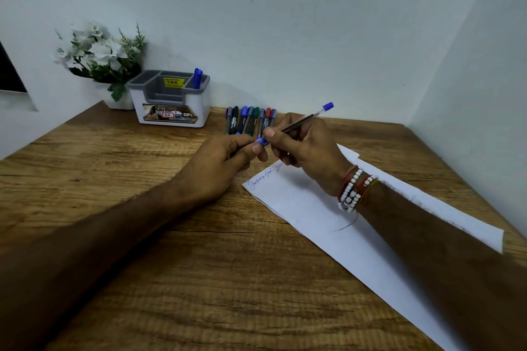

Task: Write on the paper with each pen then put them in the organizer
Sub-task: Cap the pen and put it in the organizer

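The right hand [310, 148] grips a clear pen [302, 120] between thumb and curled fingers. The pen's long axis slants, with its blue butt end up and to the right and its tip toward the left hand [225, 159], which pinches the blue cap [262, 141] there. Both hands meet above the wooden surface [171, 236], forearms stretched forward, and the right wrist is over the paper [313, 208]. The organizer [171, 105] stands well behind, to the left.

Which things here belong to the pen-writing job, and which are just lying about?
Job: pen in the right hand; blue cap pinched by the left hand; paper; row of pens on the table; organizer, one blue pen already inside.
Lying about: potted white flowers; dark panel at left edge.
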